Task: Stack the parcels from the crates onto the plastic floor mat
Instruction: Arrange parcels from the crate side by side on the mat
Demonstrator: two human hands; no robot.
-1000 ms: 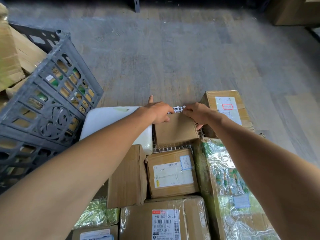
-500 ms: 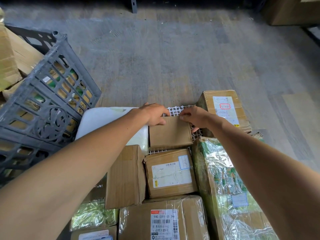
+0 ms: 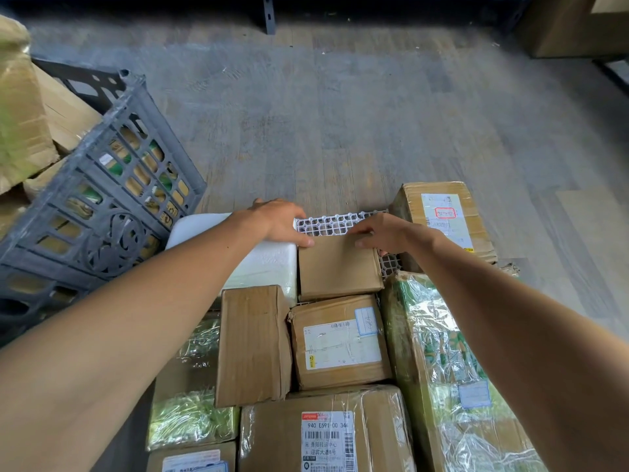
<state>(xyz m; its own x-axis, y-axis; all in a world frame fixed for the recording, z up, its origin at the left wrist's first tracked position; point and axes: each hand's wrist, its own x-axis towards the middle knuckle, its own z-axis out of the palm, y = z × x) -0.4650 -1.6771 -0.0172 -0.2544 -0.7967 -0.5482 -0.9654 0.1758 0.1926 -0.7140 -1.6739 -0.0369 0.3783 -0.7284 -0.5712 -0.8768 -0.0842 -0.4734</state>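
Note:
A small plain brown parcel [image 3: 338, 270] lies flat on the white plastic grid mat [image 3: 332, 224], between a white padded parcel [image 3: 269, 264] and a labelled box [image 3: 442, 219]. My left hand [image 3: 279, 221] rests fingertips on the parcel's far left corner. My right hand [image 3: 384, 233] grips its far right corner, thumb under the edge. Several other parcels fill the mat nearer to me: a labelled box [image 3: 340, 342], a plain box [image 3: 252, 345], a barcode box [image 3: 326, 434] and a film-wrapped green parcel [image 3: 449, 369].
A grey plastic crate [image 3: 92, 212] stands tilted at the left, with green and brown parcels inside. More cardboard boxes [image 3: 23, 107] are piled at the far left. Wooden floor [image 3: 340, 114] stretches beyond the mat. A large box [image 3: 571, 25] sits top right.
Both hands have pulled the small brown parcel toward me, uncovering more of the mat's far edge. It now sits closer to the labelled box in front.

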